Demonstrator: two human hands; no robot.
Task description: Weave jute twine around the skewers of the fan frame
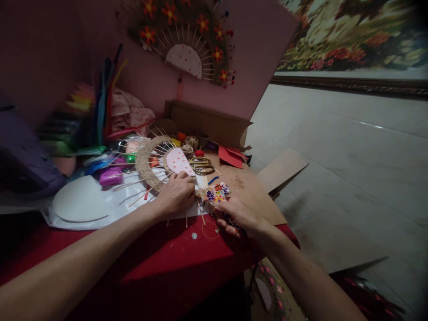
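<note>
A fan-shaped craft [147, 166] of thin wooden sticks and a band of twine lies on the white sheet, with a white half-disc [178, 161] with red dots at its centre. My left hand [179, 191] is closed on the lower edge of this craft, fingers curled over the sticks; the fingertips are partly hidden. In my right hand [236, 214] is a flower-patterned glue gun [217, 192], its dark cord hanging below. The gun's front end points left, close to my left fingers and the stick ends. Whether it touches them I cannot tell.
Gold-handled scissors [202, 165], red paper [231, 156] and twine balls [191, 143] lie behind my hands. Purple clay [111, 175] and a pale half-disc [80, 198] are at left. Cardboard [261, 205] covers the right side of the red-clothed table [160, 263]. A finished fan [183, 58] hangs behind.
</note>
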